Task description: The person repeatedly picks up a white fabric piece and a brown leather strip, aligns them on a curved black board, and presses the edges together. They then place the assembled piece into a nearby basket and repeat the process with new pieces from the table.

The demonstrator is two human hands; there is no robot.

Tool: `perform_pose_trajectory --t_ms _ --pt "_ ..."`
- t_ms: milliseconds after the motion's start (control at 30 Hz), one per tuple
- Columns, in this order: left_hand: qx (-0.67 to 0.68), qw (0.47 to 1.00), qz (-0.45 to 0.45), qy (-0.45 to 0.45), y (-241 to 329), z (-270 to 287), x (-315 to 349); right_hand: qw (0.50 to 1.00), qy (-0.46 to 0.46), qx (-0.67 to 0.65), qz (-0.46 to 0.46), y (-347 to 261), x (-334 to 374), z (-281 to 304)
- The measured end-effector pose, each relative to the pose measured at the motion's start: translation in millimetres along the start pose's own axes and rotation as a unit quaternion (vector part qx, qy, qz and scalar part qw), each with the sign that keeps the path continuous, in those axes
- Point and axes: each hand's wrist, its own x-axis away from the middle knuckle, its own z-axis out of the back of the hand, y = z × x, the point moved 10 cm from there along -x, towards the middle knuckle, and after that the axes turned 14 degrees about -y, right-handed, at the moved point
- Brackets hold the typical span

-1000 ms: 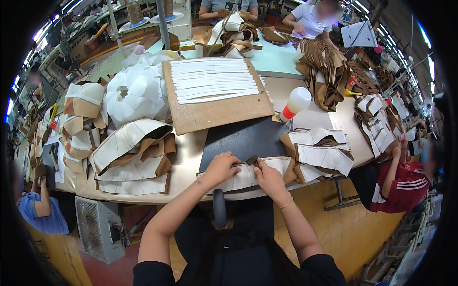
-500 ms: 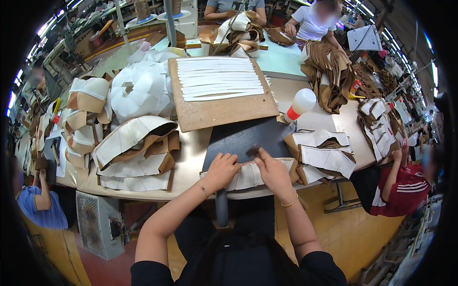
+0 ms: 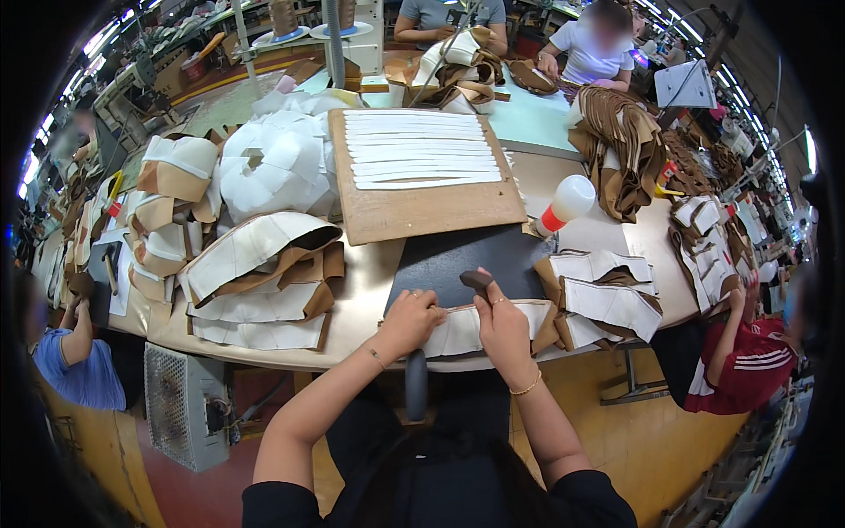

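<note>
In front of me a white-lined brown leather piece [image 3: 459,332] lies along the table's near edge. My left hand [image 3: 411,320] is closed on its upper left edge, fingers pinched there. My right hand [image 3: 505,331], also closed, rests over the right part of the piece. From its fingers sticks up a dark brown tool with a flat rounded end [image 3: 476,279]; the rest of it is hidden in the hand. A dark grey handle [image 3: 415,387] juts past the table edge just below my left hand. Beneath the work lies a black mat [image 3: 466,264].
Behind the mat a brown board [image 3: 431,216] carries several white strips. A white bottle with a red band [image 3: 566,204] stands right of it. Stacks of lined leather pieces sit left [image 3: 260,255] and right [image 3: 607,299]. Co-workers sit around; one wears red [image 3: 748,352].
My right hand has turned slightly, and its tool's dark end now points up and left, more clearly seen. My left hand keeps its place on the piece. The whole view has shifted a little.
</note>
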Motion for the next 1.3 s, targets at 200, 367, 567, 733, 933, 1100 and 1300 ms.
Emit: perform_pose_trajectory --t_ms 200,367,567,733,933,1100,1300 --pt "0.14 0.989 0.047 0.018 -29 1 13 0.978 -0.171 0.096 -0.075 35 6 -47" --pt "-0.033 0.999 -0.014 0.029 0 8 18 0.999 -0.006 -0.023 0.041 -15 7 -3" --pt "0.048 0.997 0.025 0.048 -14 13 26 0.972 -0.197 0.113 -0.06 14 2 -50" --pt "0.08 0.995 0.043 0.042 -23 7 36 0.998 -0.022 -0.043 0.035 -26 7 -12" --pt "0.069 0.996 0.025 0.044 -22 7 24 0.986 -0.141 0.092 0.005 -1 6 -49" --pt "0.055 0.995 0.012 0.078 -32 8 -15 0.998 0.046 -0.036 0.037 -26 1 13" --pt "0.126 0.99 0.058 0.019 -47 9 0 0.981 -0.142 0.106 -0.076 23 -10 -49"
